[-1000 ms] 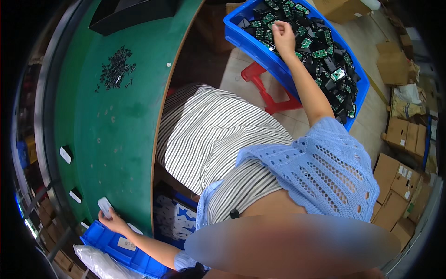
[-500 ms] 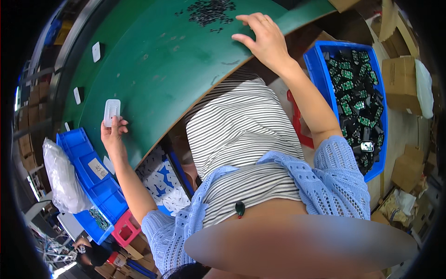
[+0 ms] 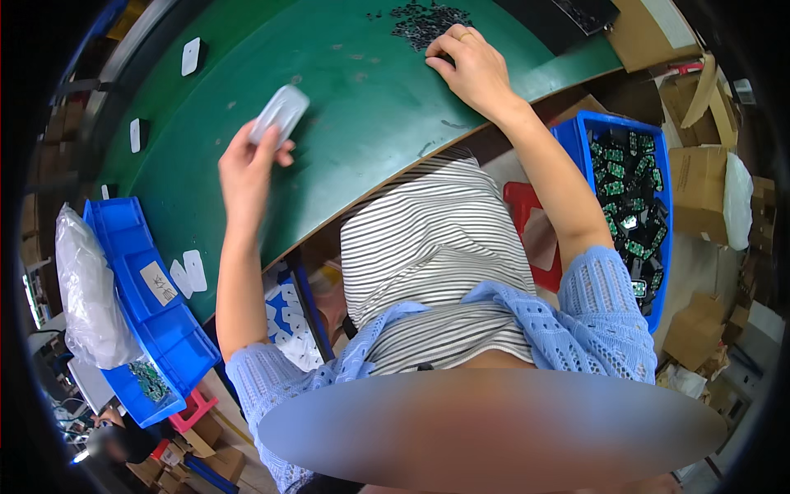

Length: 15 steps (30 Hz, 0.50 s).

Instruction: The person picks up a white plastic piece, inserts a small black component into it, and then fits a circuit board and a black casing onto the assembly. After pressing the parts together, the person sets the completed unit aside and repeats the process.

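My left hand (image 3: 249, 169) grips a shallow white plastic shell (image 3: 282, 112) with rounded corners, tilted above the green table (image 3: 346, 156). The shell is slightly blurred. At the near edge of a heap of small black parts (image 3: 421, 25), my right hand (image 3: 476, 72) has its fingers curled down toward the thumb. Whatever sits between those fingertips, if anything, is too small to make out. Two white-topped pieces with dark sides, one upper (image 3: 192, 56) and one lower (image 3: 137, 136), stand apart on the left of the table.
Flat white pieces (image 3: 193, 270) lie by blue bins (image 3: 144, 276) at left, beside a clear plastic bag (image 3: 86, 288). Right of my lap, a blue crate (image 3: 586, 136) holds black casings with green circuit boards. A red stool (image 3: 527, 216) and cardboard boxes (image 3: 699, 193) stand nearby.
My left hand has carried the white shell right and farther up the table. My right hand's fingers, spread before, have curled in at the black heap. The whole view has shifted somewhat.
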Tool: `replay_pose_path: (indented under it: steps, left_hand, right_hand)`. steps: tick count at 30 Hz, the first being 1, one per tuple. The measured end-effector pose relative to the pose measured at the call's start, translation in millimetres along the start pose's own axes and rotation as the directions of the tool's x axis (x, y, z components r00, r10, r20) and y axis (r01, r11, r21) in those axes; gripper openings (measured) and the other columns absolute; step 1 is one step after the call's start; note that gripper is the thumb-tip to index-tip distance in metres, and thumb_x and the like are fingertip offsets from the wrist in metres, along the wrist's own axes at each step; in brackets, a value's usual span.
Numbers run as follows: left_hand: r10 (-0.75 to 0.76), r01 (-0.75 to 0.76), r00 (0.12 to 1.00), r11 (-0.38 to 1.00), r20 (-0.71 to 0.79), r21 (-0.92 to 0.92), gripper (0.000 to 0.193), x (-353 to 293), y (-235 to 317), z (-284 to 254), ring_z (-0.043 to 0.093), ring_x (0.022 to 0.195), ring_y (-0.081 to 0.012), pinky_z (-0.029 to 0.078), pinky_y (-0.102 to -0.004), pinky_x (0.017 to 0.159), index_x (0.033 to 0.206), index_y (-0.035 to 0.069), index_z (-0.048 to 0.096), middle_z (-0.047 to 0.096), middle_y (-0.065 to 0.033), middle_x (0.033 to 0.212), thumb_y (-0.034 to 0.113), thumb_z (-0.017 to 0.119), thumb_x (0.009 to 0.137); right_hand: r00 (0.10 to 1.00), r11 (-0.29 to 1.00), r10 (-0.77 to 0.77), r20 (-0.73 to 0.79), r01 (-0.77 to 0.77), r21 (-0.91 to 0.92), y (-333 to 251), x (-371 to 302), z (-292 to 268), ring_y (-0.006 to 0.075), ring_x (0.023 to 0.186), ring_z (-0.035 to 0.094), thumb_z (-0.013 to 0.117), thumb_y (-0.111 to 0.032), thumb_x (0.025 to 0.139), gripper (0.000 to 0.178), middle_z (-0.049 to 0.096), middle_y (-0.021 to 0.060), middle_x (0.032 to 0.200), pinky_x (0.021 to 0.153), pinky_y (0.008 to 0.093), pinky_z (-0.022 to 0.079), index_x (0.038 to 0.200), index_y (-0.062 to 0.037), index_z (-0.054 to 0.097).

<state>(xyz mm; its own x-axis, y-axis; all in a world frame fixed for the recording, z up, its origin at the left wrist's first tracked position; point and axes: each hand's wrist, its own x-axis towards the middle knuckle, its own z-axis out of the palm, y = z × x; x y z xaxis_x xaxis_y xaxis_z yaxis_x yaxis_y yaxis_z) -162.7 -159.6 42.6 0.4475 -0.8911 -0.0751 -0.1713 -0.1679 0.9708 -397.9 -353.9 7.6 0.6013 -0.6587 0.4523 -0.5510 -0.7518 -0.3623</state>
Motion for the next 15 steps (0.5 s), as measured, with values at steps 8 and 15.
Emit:
replay_pose_path:
  steps: [8, 15]
  left_hand:
    - [0.149, -0.143, 0.989, 0.952, 0.003, -0.27, 0.012, 26, -10, 29, 0.055, 0.058, -0.01, 0.044, -0.019, 0.047, 0.098, -0.001, 0.055, 0.056, -0.0088, 0.085, 0.004, 0.051, 0.088]
    - [0.197, -0.216, 0.974, 0.955, -0.11, -0.202, 0.014, 21, -4, 18, 0.055, 0.057, -0.0083, 0.044, -0.0183, 0.047, 0.097, -0.001, 0.057, 0.057, -0.0077, 0.082, 0.003, 0.056, 0.084]
  right_hand:
    - [0.979, 0.804, 0.087, 0.186, -0.18, 0.567, -59, 26, -6, 0.0171, 0.073, 0.059, 0.06, -0.008, 0.079, 0.009, 0.06, 0.0055, 0.081, 0.063, 0.0286, 0.047, 0.088, -0.0052, 0.061]
    - [0.963, 0.632, -0.115, 0.242, -0.117, 0.766, -120, 51, 15, 0.0155, 0.076, 0.06, 0.056, 0.0, 0.081, 0.014, 0.062, 0.0076, 0.083, 0.067, 0.0256, 0.049, 0.095, 0.0, 0.057]
